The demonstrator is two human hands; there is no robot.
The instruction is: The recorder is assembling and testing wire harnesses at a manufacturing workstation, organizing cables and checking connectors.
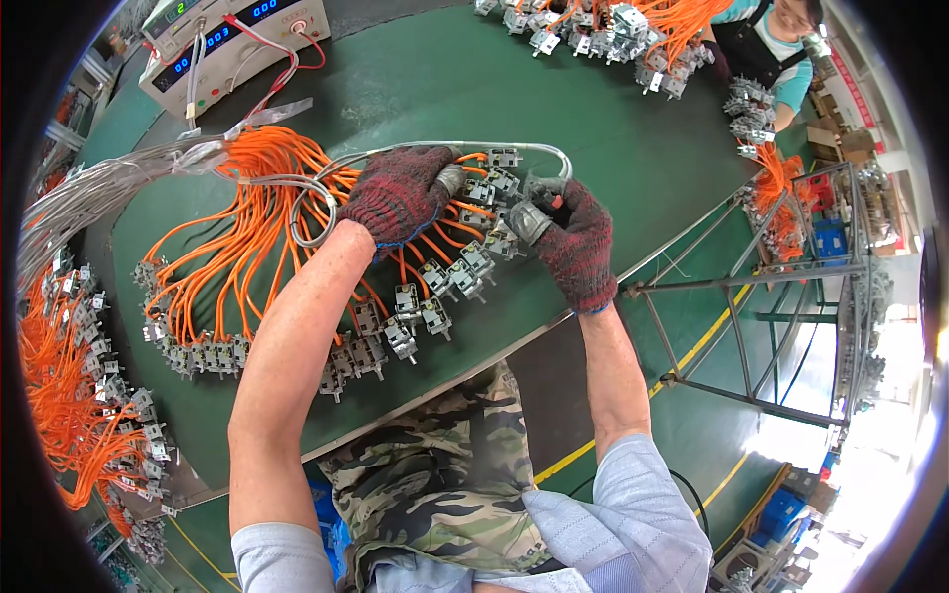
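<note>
A bundle of orange cables (267, 148) fans out over the green table, most ending in small silver metal connectors (479, 259). My left hand (400, 193), in a dark red and grey knitted glove, lies over the fan with its fingers curled beside the far connectors. Whatever those fingers hold is hidden. To the right, my right hand (568, 237), gloved alike, is closed at the end of a thin grey cable (514, 146) that arches over from the left. Its thumb is beside the outermost connectors. The part inside its grip is mostly covered.
A bench power supply (237, 49) with lit blue digits stands at the far left, red and white leads attached. More orange cables (74, 395) with connectors hang at the left edge; another heap (623, 35) lies at the back, near a co-worker (761, 49). A metal frame (761, 326) stands right.
</note>
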